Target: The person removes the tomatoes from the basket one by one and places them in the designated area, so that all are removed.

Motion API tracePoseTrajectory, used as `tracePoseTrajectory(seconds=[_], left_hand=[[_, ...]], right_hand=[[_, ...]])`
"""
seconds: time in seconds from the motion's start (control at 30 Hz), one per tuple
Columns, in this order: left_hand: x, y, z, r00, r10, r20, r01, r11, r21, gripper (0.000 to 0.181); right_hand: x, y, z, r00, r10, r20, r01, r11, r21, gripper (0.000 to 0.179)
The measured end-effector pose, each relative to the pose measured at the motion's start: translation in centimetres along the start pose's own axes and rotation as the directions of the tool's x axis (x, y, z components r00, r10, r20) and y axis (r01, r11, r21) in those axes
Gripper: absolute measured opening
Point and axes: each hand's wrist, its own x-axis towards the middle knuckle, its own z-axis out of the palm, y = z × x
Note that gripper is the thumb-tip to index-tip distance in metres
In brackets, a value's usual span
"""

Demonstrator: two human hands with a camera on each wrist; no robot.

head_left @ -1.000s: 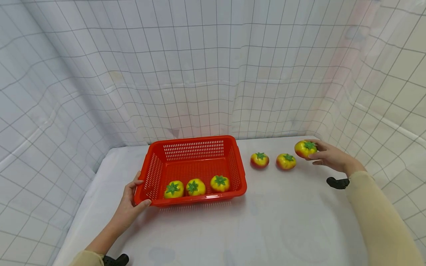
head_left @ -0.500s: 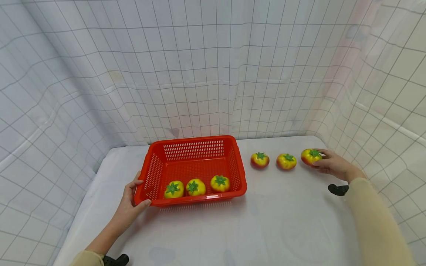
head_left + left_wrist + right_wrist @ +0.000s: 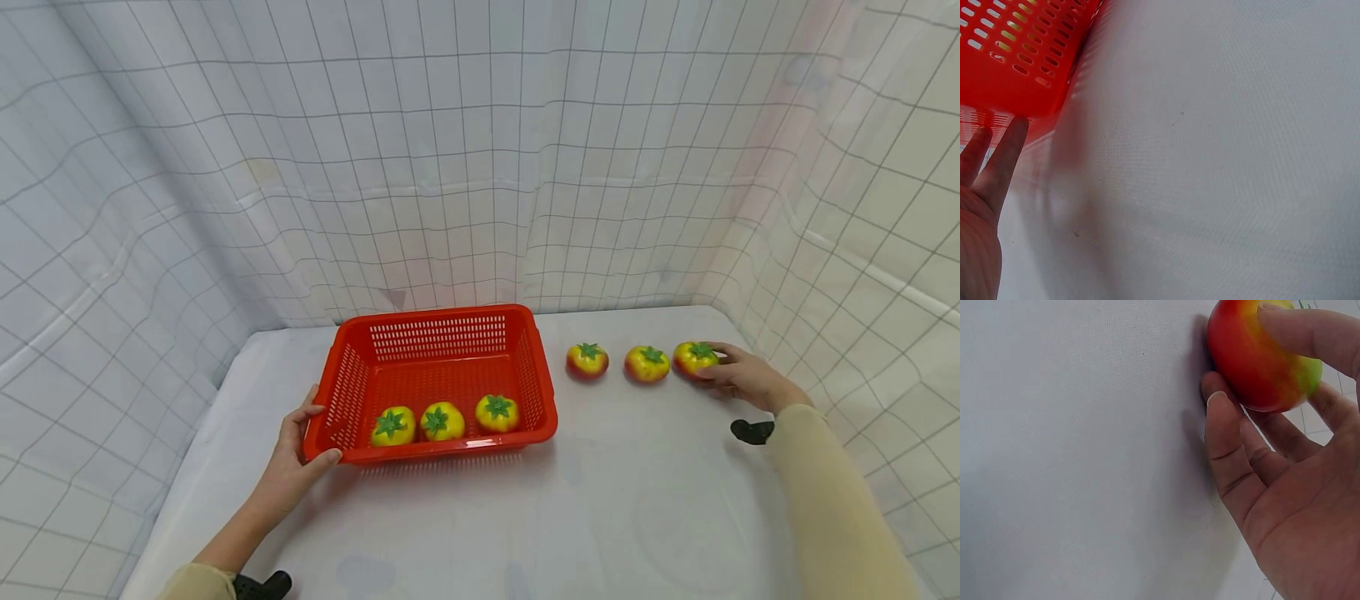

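Note:
A red plastic basket (image 3: 431,454) with slotted walls stands on the white table. My left hand (image 3: 288,462) holds its near left corner, thumb at the front rim and fingers along the left side. In the left wrist view, two fingers (image 3: 1004,156) touch the basket's red wall (image 3: 1016,87). Over at the right, my right hand (image 3: 750,379) grips a red-and-yellow tomato (image 3: 692,360) with a green star-shaped top, low at the table surface. The right wrist view shows the thumb (image 3: 1304,331) on one side of this tomato (image 3: 1254,359) and fingers around the other.
Two similar tomatoes, one nearer the basket (image 3: 587,362) and one beside the held one (image 3: 647,365), lie in a row on the table (image 3: 600,500). Inside the basket, three more tomatoes (image 3: 442,422) sit along the front wall. White grid-patterned curtains (image 3: 450,167) enclose the back and sides.
My right hand has lowered the tomato to the table, first moving slightly right and then back left, close beside the neighbouring tomato. My left hand and the basket have stayed put.

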Motion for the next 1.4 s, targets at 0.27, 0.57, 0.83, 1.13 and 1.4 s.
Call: tracePoseTrajectory(seconds=[0.27, 0.57, 0.83, 1.13, 1.4], left_hand=[[0.0, 0.0, 0.1, 1.000, -0.017, -0.006, 0.017, 1.000, 0.005, 0.062], [0.1, 0.1, 0.2, 1.000, -0.020, -0.008, 0.020, 1.000, 0.006, 0.062], [0.2, 0.1, 0.2, 1.000, -0.026, -0.003, 0.026, 1.000, 0.015, 0.062], [0.3, 0.0, 0.2, 1.000, -0.019, -0.001, 0.019, 1.000, 0.008, 0.062], [0.0, 0.0, 0.1, 0.999, -0.033, -0.009, 0.033, 0.999, 0.019, 0.063]], right_hand=[[0.1, 0.3, -0.3, 1.000, -0.004, -0.003, 0.004, 1.000, -0.024, 0.090], [-0.5, 0.4, -0.4, 1.000, -0.009, 0.008, 0.009, 1.000, -0.013, 0.086], [-0.5, 0.8, -0.7, 1.000, 0.003, 0.004, -0.003, 0.999, -0.032, 0.090], [-1.5, 0.7, -1.4, 0.999, 0.020, 0.035, -0.016, 0.995, -0.099, 0.093], [-2.6, 0.4, -2.4, 1.000, -0.019, 0.020, 0.021, 0.989, -0.143, 0.087]])
